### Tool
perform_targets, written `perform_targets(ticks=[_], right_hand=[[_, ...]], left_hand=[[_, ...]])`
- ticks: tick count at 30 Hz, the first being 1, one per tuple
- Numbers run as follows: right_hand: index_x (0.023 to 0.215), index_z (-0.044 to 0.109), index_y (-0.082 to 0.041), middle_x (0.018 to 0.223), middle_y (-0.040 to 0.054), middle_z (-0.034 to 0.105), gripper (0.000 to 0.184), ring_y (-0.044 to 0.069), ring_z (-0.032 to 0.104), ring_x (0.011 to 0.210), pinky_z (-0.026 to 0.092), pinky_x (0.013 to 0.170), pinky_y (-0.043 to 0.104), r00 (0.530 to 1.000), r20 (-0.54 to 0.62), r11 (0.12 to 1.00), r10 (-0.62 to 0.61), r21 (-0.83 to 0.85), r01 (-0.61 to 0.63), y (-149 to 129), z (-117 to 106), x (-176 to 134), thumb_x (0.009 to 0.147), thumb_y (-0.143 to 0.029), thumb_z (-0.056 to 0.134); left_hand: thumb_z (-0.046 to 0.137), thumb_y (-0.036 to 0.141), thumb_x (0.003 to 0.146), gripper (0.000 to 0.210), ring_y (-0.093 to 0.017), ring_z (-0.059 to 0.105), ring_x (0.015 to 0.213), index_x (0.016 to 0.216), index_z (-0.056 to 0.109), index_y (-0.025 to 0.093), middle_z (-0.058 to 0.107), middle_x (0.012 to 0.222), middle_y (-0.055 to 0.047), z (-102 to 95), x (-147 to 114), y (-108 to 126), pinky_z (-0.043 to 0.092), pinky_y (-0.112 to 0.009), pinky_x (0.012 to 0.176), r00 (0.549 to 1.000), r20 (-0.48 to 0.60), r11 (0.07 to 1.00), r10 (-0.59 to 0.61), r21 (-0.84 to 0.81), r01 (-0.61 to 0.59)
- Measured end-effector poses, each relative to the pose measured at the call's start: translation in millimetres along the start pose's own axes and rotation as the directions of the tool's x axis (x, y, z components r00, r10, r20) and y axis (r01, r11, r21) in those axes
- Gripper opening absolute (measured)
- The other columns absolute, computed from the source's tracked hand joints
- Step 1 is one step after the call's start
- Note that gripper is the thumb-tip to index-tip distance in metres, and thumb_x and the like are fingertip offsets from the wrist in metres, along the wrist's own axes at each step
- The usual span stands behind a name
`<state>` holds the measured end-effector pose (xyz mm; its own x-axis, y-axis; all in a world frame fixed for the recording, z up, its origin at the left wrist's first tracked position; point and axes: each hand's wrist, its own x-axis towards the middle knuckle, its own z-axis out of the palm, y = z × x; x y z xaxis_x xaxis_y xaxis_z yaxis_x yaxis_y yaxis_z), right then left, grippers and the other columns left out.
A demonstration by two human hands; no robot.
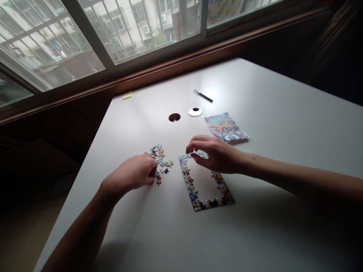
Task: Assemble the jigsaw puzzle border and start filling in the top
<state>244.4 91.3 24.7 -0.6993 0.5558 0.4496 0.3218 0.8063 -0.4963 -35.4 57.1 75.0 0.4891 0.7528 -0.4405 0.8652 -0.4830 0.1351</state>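
Observation:
On the white table lies a partly assembled jigsaw puzzle [193, 189], a rectangular border of joined pieces around a bare middle. My right hand [217, 153] hovers over its top edge, fingers curved and a gap between thumb and forefinger; no piece shows in it. To the left, my left hand [132, 172] reaches down into a loose heap of small puzzle pieces [157, 151]. Its fingers are curled together, and the hand itself hides what they hold, if anything. A dark blue piece [166, 171] lies just right of these fingers.
A colourful printed picture sheet [225, 126] lies beyond my right hand. Farther back are a pen [203, 95], a metal-rimmed grommet [195, 112] and an open round hole [174, 117] in the tabletop. Yellow tape [127, 95] marks the back left corner, near the window.

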Motion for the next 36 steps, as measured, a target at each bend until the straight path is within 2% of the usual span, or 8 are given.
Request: perform_targets(ticks=[15,18,21,24,26,29,31,36], right_hand=[[0.099,0.064,-0.017,0.095,0.0068,0.065,0.016,0.016,0.058,0.082,0.048,0.073,0.031,1.0,-0.005,1.0,-0.003,0.014,0.003,-3,-1,0,0.086,-0.011,0.056],[0.099,0.064,-0.016,0.095,0.0068,0.065,0.016,0.016,0.059,0.082,0.048,0.073,0.031,1.0,-0.008,1.0,-0.008,0.018,0.008,-4,0,1,0.086,-0.011,0.057],[0.098,0.064,-0.016,0.094,0.0063,0.065,0.014,0.015,0.059,0.083,0.048,0.074,0.031,1.0,-0.011,0.999,-0.023,0.042,0.023,-7,-1,2,0.087,-0.012,0.058],[0.099,0.064,-0.017,0.091,0.005,0.066,0.01,0.013,0.06,0.081,0.049,0.073,0.028,0.999,0.012,0.992,-0.049,0.119,0.047,-13,-3,1,0.09,-0.018,0.06],[0.099,0.063,-0.017,0.089,0.0041,0.067,0.011,0.012,0.061,0.078,0.049,0.07,0.025,0.997,0.024,0.981,-0.068,0.184,0.062,-18,-4,1,0.09,-0.024,0.064],[0.094,0.062,-0.017,0.08,0.0012,0.067,0.014,0.01,0.059,0.071,0.047,0.064,0.023,0.997,-0.021,0.971,-0.072,0.226,0.075,-23,-7,0,0.089,-0.028,0.069],[0.091,0.062,-0.017,0.074,-0.0008,0.065,0.015,0.008,0.057,0.064,0.045,0.06,0.021,0.997,-0.062,0.969,-0.051,0.237,0.065,-26,-10,1,0.089,-0.029,0.069],[0.092,0.062,-0.017,0.074,-0.0006,0.066,0.014,0.009,0.058,0.066,0.048,0.062,0.022,0.996,-0.083,0.956,-0.027,0.287,0.05,-28,-15,3,0.088,-0.028,0.068]], left_hand=[[0.061,0.02,0.078,0.003,-0.019,0.058,0.083,0.079,0.064,0.019,0.064,0.091,-0.005,-5.7,-7,2,0.041,-0.027,0.069,0.992,-0.104,0.997,0.074,-0.026,-0.077],[0.061,0.015,0.077,0.003,-0.015,0.054,0.072,0.076,0.06,0.018,0.061,0.08,-0.001,-10.0,-8,4,0.037,-0.026,0.062,0.988,-0.113,0.993,0.107,-0.03,-0.111],[0.06,0.012,0.082,0.009,-0.01,0.051,0.062,0.075,0.059,0.018,0.058,0.067,0.003,-12.2,-5,13,0.035,-0.023,0.056,0.979,-0.108,0.956,0.17,-0.224,-0.191],[0.064,0.02,0.089,0.003,-0.011,0.06,0.067,0.087,0.066,0.018,0.065,0.074,0.001,-8.8,2,30,0.045,-0.022,0.061,0.957,-0.246,0.813,0.152,-0.52,-0.263],[0.065,0.022,0.09,0.007,-0.014,0.067,0.075,0.094,0.067,0.017,0.07,0.08,-0.002,-4.4,6,44,0.051,-0.023,0.064,0.941,-0.328,0.648,0.087,-0.699,-0.304],[0.069,0.024,0.089,0.011,-0.017,0.072,0.076,0.094,0.067,0.014,0.072,0.078,-0.004,1.6,9,60,0.058,-0.026,0.069,0.932,-0.363,0.365,0.009,-0.866,-0.341],[0.074,0.025,0.085,0.014,-0.017,0.073,0.073,0.092,0.068,0.014,0.073,0.077,-0.004,3.5,10,66,0.061,-0.027,0.069,0.928,-0.367,0.235,-0.067,-0.909,-0.343],[0.08,0.026,0.08,0.02,-0.018,0.075,0.073,0.093,0.069,0.014,0.075,0.081,-0.005,3.3,10,68,0.065,-0.031,0.072,0.925,-0.354,0.113,-0.141,-0.934,-0.34]])
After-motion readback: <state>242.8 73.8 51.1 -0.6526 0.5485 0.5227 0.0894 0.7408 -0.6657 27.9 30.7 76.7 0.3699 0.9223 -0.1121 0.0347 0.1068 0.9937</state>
